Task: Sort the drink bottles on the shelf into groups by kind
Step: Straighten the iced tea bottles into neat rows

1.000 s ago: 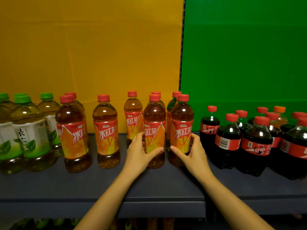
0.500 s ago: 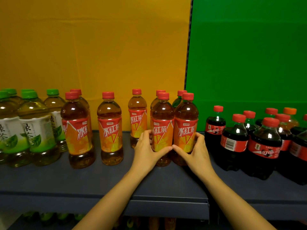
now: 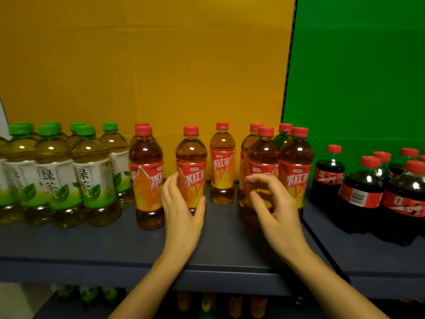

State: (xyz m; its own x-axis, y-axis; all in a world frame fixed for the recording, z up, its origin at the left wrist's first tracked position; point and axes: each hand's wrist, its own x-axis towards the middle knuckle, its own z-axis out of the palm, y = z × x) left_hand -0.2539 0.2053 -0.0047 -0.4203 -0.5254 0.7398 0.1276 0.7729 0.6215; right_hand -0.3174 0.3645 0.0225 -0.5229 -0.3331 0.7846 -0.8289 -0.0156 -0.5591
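Red-capped iced tea bottles with orange labels stand in the middle of the dark shelf (image 3: 220, 245). My left hand (image 3: 181, 203) wraps around one iced tea bottle (image 3: 190, 157), fingers on its left side, thumb on its right. My right hand (image 3: 273, 208) hovers, blurred, with curled, parted fingers in front of another iced tea bottle (image 3: 263, 155) and holds nothing. A further iced tea bottle (image 3: 296, 157) stands right beside that one. Behind these two, a green-tinted bottle with a red cap (image 3: 283, 139) shows partly.
Green tea bottles (image 3: 55, 176) with green caps cluster at the left. Dark cola bottles (image 3: 361, 189) with red caps crowd the right. One iced tea bottle (image 3: 222, 162) stands alone further back. More bottles (image 3: 207, 305) sit on the shelf below.
Both hands have left the pair of bottles they were pressing together. My left hand has moved left onto another iced tea bottle; my right hand has pulled back and opened. The view has shifted left.
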